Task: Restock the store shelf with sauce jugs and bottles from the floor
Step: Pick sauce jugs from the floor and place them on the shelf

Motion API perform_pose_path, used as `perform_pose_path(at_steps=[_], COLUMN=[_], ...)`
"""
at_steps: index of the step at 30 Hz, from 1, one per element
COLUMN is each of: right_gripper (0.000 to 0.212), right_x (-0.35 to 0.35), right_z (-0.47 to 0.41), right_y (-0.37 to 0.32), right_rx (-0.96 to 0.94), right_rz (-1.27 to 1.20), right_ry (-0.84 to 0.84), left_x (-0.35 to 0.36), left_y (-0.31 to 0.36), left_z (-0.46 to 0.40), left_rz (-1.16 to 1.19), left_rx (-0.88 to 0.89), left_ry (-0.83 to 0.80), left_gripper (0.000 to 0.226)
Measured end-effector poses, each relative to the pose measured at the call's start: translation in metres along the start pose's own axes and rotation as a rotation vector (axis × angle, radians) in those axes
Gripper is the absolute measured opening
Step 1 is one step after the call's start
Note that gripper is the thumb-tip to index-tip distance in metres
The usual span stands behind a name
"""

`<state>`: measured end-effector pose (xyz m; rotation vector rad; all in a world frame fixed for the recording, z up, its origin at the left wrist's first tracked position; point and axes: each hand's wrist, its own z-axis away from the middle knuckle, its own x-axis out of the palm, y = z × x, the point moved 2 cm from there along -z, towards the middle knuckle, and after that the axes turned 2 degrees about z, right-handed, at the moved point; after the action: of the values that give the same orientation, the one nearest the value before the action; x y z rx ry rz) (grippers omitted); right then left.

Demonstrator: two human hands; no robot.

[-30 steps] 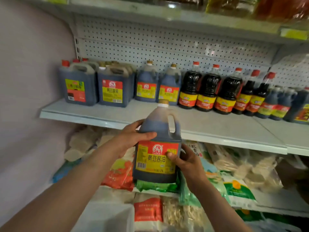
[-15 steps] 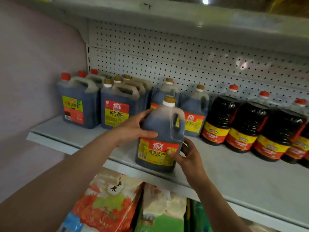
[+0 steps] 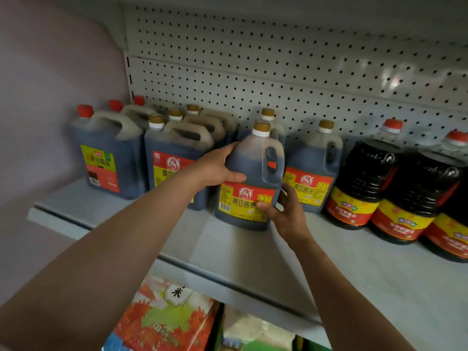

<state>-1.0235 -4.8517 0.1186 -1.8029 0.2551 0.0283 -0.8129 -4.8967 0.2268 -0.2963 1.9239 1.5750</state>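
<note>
A dark sauce jug [image 3: 253,163] with a gold cap and a red-and-yellow label stands on the grey shelf [image 3: 342,269], in front of another jug of the same kind. My left hand [image 3: 215,168] grips its upper left shoulder. My right hand [image 3: 283,211] holds its lower right corner, thumb on the label. Matching jugs stand right behind it [image 3: 268,117] and to its right [image 3: 314,168].
Large square jugs with gold caps [image 3: 174,158] and red caps [image 3: 106,158] fill the shelf's left end by the wall. Round dark bottles with red caps [image 3: 364,183] line the right. A pegboard backs the shelf. Bagged goods [image 3: 164,320] lie on the level below.
Both hands have carried the jug up from below shelf height, over the shelf edge and back towards the rear row, where its base now rests on the shelf. The view has moved closer.
</note>
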Motion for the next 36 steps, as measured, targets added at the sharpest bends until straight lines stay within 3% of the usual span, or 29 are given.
perform_pose_path(at_steps=[6, 10, 15, 18, 22, 26, 27, 31, 36], right_gripper=[0.075, 0.051, 0.066, 0.067, 0.064, 0.050, 0.046, 0.064, 0.063], right_x=[0.000, -0.008, -0.046, -0.064, -0.085, -0.111, -0.117, -0.151, -0.191], right_z=[0.004, 0.026, 0.111, 0.175, 0.262, 0.341, 0.359, 0.425, 0.479], right_y=[0.000, -0.021, -0.044, -0.056, -0.060, -0.042, -0.036, -0.007, 0.051], right_rx=[0.032, 0.100, 0.178, 0.196, 0.248, 0.351, 0.369, 0.464, 0.633], right_rz=[0.160, 0.505, 0.609, 0.606, 0.573, 0.683, 0.689, 0.617, 0.615], right_ry=[0.019, 0.066, 0.206, 0.281, 0.355, 0.374, 0.374, 0.418, 0.353], left_x=[0.008, 0.021, 0.054, 0.086, 0.134, 0.183, 0.197, 0.247, 0.308], left_y=[0.004, 0.006, 0.005, 0.010, 0.004, -0.009, -0.012, -0.017, -0.026], left_z=[0.012, 0.043, 0.107, 0.152, 0.207, 0.259, 0.270, 0.313, 0.341], left_rz=[-0.072, -0.118, -0.038, 0.021, 0.100, 0.179, 0.195, 0.174, 0.093], left_rx=[-0.004, -0.015, -0.055, -0.040, -0.084, -0.143, -0.157, -0.216, -0.265], left_ry=[0.078, 0.226, 0.261, 0.203, -0.008, -0.153, -0.176, -0.235, -0.264], left_gripper=[0.091, 0.075, 0.075, 0.081, 0.080, 0.086, 0.086, 0.079, 0.072])
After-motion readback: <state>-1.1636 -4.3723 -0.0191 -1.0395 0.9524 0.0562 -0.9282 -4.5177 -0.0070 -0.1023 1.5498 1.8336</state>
